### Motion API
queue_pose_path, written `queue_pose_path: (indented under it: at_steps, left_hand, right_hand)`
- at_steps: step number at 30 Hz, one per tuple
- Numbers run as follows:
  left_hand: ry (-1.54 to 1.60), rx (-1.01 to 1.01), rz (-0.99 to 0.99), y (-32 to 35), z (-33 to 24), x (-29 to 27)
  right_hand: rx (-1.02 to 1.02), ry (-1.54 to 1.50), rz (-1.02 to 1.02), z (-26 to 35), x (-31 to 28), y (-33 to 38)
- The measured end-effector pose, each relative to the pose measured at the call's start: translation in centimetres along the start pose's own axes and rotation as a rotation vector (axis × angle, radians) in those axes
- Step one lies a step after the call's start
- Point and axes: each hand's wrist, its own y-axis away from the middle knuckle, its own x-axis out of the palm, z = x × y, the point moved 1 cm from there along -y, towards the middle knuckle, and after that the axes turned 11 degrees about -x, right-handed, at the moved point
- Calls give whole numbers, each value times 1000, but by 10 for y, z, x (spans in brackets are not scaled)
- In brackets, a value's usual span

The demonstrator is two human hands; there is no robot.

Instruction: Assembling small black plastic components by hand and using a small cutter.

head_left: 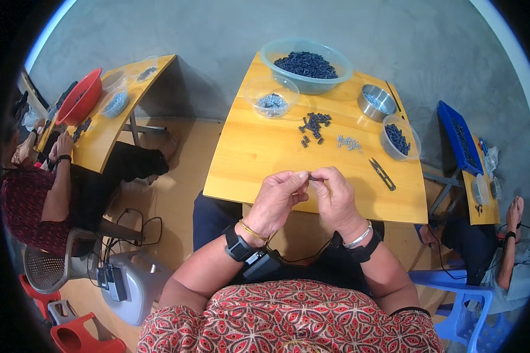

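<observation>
Just past the near edge of my yellow table point(241, 159), my left hand point(276, 199) and my right hand point(339, 201) meet fingertip to fingertip. Between their pinched thumbs and forefingers is a small dark part point(314, 177), mostly hidden by the fingers. Ahead of the hands lies a loose pile of small dark cylindrical parts point(315, 125). To its right is a small heap of silvery metal pieces point(350, 142). A pair of dark thread snips point(382, 174) rests to the right of my right hand.
A large translucent basin point(343, 77) of dark parts stands at the back. Nearer are a clear bowl point(248, 97), a steel bowl point(364, 108) and a clear tub point(407, 152). People work at tables on both sides, near a red basin point(92, 88) and a blue tray point(453, 132).
</observation>
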Motion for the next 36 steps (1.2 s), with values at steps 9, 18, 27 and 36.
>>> queue_pose_path:
  at_steps: [9, 18, 27, 36]
  left_hand:
    - [-115, 18, -40, 4, -3, -4]
    - [-138, 88, -17, 0, 1, -5]
    - [-186, 173, 20, -5, 5, -11]
    - [-331, 223, -25, -12, 6, -6]
  right_hand:
    - [103, -130, 24, -8, -11, 3]
    - [1, -45, 62, -5, -9, -4]
    - [13, -42, 17, -7, -4, -1]
    - [373, -333, -53, -21, 0, 19]
